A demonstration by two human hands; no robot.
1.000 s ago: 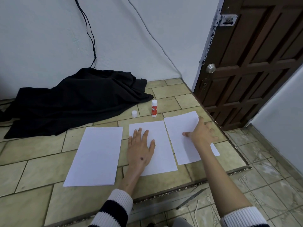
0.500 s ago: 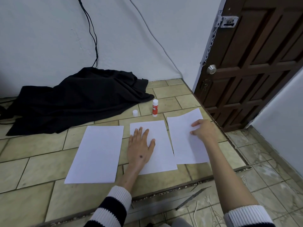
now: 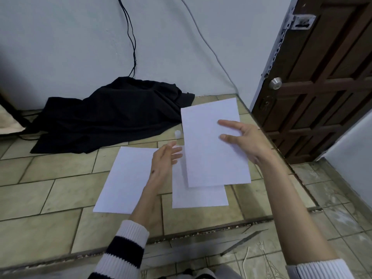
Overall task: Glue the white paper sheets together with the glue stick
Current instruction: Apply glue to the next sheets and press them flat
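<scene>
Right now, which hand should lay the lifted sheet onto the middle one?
Right. The right hand already holds the lifted sheet, which hangs over the middle sheet. The left hand hovers open beside the lifted sheet's left edge, gripping nothing; it could steady that edge.

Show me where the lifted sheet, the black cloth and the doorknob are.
lifted sheet (image 3: 205, 158), head view, bare middle of the paper.
black cloth (image 3: 112, 115), head view, middle of the heap.
doorknob (image 3: 275, 83), head view, round metal face.
</scene>
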